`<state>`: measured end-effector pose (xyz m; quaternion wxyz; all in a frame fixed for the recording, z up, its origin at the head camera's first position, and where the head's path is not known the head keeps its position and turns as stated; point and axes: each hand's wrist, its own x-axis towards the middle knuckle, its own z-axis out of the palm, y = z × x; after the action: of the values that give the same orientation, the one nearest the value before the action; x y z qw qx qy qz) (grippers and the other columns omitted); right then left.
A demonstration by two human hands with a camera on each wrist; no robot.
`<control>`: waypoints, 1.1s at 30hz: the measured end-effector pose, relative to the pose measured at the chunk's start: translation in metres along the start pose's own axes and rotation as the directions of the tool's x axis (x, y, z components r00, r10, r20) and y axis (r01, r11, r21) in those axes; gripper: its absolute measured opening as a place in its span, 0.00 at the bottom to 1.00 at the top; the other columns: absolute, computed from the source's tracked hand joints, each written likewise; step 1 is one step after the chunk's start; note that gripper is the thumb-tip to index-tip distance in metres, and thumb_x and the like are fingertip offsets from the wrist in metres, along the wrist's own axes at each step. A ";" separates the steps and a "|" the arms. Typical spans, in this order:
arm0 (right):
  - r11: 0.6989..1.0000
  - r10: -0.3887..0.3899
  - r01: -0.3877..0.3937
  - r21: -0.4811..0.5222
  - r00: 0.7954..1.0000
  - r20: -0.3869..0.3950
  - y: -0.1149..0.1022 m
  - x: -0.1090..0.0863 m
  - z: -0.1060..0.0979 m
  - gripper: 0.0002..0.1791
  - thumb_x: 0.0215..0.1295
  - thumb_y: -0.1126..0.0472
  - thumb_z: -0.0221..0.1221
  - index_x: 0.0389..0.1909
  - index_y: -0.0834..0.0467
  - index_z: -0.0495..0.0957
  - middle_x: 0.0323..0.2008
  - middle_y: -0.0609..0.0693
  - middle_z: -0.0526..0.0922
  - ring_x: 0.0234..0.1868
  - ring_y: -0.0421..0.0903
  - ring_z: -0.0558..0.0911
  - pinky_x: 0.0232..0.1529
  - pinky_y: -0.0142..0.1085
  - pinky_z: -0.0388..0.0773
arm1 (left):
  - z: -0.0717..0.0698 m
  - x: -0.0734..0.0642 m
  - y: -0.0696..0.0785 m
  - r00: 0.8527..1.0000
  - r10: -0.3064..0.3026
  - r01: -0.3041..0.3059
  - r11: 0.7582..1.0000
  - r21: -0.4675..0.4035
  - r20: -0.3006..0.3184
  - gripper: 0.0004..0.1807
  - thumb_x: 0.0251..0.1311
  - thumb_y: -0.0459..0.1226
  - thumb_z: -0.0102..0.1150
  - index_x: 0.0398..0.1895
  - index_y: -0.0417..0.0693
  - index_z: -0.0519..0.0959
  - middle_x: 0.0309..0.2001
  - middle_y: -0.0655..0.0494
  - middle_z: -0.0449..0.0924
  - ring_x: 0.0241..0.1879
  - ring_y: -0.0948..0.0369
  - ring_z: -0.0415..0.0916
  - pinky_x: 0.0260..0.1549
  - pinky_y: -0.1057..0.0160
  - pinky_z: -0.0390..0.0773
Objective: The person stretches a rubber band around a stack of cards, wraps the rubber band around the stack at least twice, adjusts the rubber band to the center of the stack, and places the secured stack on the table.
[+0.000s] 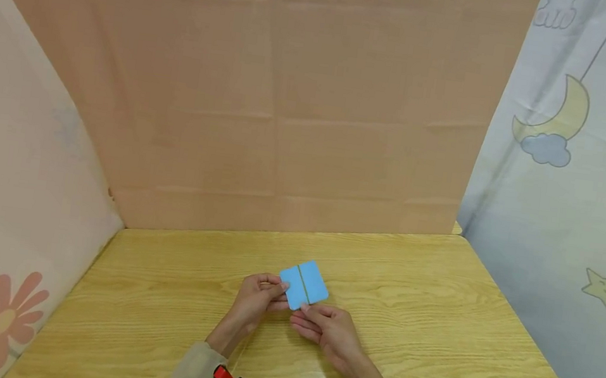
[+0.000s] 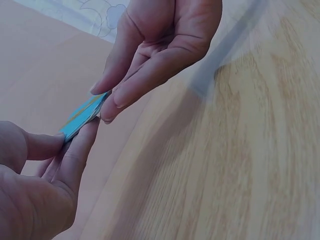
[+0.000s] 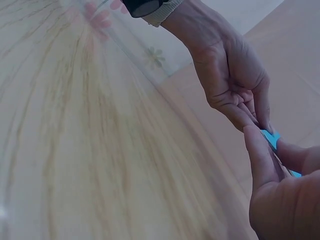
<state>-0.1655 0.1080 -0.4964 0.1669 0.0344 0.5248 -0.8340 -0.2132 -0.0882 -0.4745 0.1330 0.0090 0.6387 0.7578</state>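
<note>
A thin stack of blue square cards [image 1: 318, 283], crossed by a narrow yellowish band [image 1: 304, 283], is held up above the table. My left hand [image 1: 254, 301] pinches its left side, thumb on the blue top face and fingers underneath. At the near corner my right hand [image 1: 334, 333] pinches the same stack between thumb and fingers. The left wrist view shows the layered edge of the card stack [image 2: 80, 119] tilted between both hands. In the right wrist view, fingers cover most of the stack [image 3: 271, 137].
Beneath the hands lies a wood-grain table [image 1: 435, 321]. A plain orange-tan sheet [image 1: 292, 98] hangs along its back edge. Printed cloths stand at both sides, with a flower [image 1: 0, 321] on the left and a moon [image 1: 568, 112] on the right. Dark devices are strapped on both wrists.
</note>
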 end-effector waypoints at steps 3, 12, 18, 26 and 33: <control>1.000 0.001 -0.001 0.013 1.000 -0.011 0.002 0.002 0.001 0.09 0.74 0.66 0.64 0.45 0.70 0.83 0.41 0.60 0.92 0.46 0.51 0.92 0.54 0.42 0.88 | 0.000 0.000 -0.001 1.000 0.006 -0.006 1.000 0.005 0.000 0.10 0.72 0.29 0.61 0.49 0.28 0.75 0.33 0.49 0.90 0.33 0.59 0.90 0.38 0.61 0.90; 1.000 0.006 -0.006 -0.004 1.000 -0.005 0.001 0.001 -0.002 0.16 0.75 0.64 0.62 0.52 0.75 0.81 0.40 0.58 0.92 0.44 0.48 0.93 0.53 0.41 0.88 | -0.004 0.002 -0.004 1.000 0.000 0.000 1.000 0.012 0.011 0.07 0.72 0.28 0.62 0.45 0.31 0.76 0.30 0.52 0.88 0.31 0.60 0.90 0.36 0.62 0.90; 1.000 0.008 -0.008 -0.029 1.000 0.009 0.000 0.000 -0.006 0.16 0.75 0.64 0.62 0.52 0.76 0.81 0.42 0.59 0.92 0.44 0.48 0.93 0.53 0.40 0.88 | -0.008 0.003 -0.005 1.000 -0.011 0.010 0.999 0.035 0.009 0.07 0.71 0.28 0.62 0.45 0.32 0.76 0.31 0.52 0.88 0.32 0.59 0.90 0.36 0.61 0.90; 0.999 0.028 -0.027 -0.033 0.999 0.024 -0.001 -0.004 -0.008 0.18 0.75 0.63 0.63 0.53 0.76 0.80 0.45 0.63 0.91 0.47 0.49 0.92 0.54 0.41 0.88 | -0.009 0.002 -0.005 0.999 -0.011 0.009 0.998 0.057 0.037 0.09 0.72 0.30 0.62 0.48 0.30 0.76 0.32 0.51 0.89 0.33 0.59 0.90 0.38 0.59 0.91; 0.999 0.015 -0.014 -0.038 0.999 0.039 -0.002 -0.004 -0.013 0.12 0.74 0.67 0.63 0.49 0.74 0.82 0.44 0.62 0.91 0.47 0.51 0.92 0.55 0.42 0.88 | -0.010 0.001 -0.006 0.999 0.001 -0.003 0.998 0.058 0.036 0.10 0.71 0.29 0.63 0.48 0.29 0.78 0.33 0.50 0.89 0.32 0.59 0.90 0.38 0.58 0.91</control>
<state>-0.1635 0.1212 -0.4997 0.1839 0.0185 0.5369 -0.8232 -0.2148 -0.0970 -0.4819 0.1433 0.0270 0.6579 0.7388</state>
